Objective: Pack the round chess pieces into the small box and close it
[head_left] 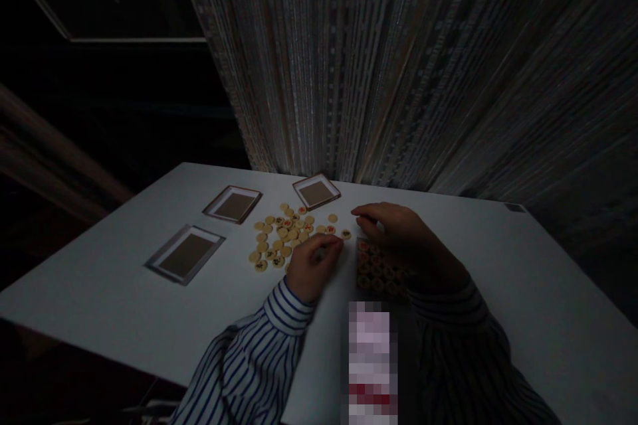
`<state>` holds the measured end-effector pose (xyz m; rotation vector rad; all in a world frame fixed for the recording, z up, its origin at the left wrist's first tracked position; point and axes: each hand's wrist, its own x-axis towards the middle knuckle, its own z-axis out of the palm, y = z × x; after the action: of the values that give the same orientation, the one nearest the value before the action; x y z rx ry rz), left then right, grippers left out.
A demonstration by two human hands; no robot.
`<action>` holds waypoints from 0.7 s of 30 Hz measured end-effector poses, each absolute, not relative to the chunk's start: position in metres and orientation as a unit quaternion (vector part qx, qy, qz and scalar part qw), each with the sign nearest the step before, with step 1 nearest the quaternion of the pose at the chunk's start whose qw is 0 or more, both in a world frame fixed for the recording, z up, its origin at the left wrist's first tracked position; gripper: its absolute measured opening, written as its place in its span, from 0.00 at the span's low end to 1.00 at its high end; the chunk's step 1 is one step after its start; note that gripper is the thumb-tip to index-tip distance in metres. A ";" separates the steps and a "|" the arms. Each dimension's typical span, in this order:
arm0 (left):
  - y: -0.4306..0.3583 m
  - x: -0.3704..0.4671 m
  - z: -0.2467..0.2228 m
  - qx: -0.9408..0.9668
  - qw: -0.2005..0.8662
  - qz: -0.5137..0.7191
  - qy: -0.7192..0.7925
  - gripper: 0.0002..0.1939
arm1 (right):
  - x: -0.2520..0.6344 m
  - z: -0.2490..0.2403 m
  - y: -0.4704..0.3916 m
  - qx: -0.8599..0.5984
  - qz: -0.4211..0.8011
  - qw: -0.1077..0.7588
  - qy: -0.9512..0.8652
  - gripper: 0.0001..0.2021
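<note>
Many round wooden Chinese chess pieces (282, 232) lie loose on the white table, some showing red or black characters, others blank sides. My left hand (314, 267) is beside this pile, thumb and finger pinched together; anything between them is too small to make out. One piece with a dark character (346, 234) lies just beyond its fingertips. My right hand (396, 229) hovers over the far part of a dark box (371, 279) holding rows of pieces. Its fingertips are close together past the box's far left corner, and what they hold, if anything, cannot be seen.
Three shallow rectangular trays stand around the pile: one at the front left (158, 270), one behind it (208, 210), one at the back (336, 196). A string curtain (329, 80) hangs behind the table (100, 279). A small dark label (514, 208) marks the far right corner.
</note>
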<state>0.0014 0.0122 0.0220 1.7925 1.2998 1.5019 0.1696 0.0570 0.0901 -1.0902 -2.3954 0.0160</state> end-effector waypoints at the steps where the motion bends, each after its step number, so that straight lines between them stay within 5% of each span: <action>1: 0.012 -0.004 0.024 0.651 0.225 0.546 0.477 0.06 | 0.168 0.089 0.057 -0.399 0.005 0.249 -0.883 0.12; 21: 0.028 -0.103 0.003 0.562 0.144 0.578 0.573 0.07 | 0.138 0.077 0.056 -0.403 -0.033 0.235 -0.884 0.12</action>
<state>-0.1028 0.0282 0.0028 1.6201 1.6520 1.6667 0.1377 0.0561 0.0775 -1.1070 -2.4239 -0.0909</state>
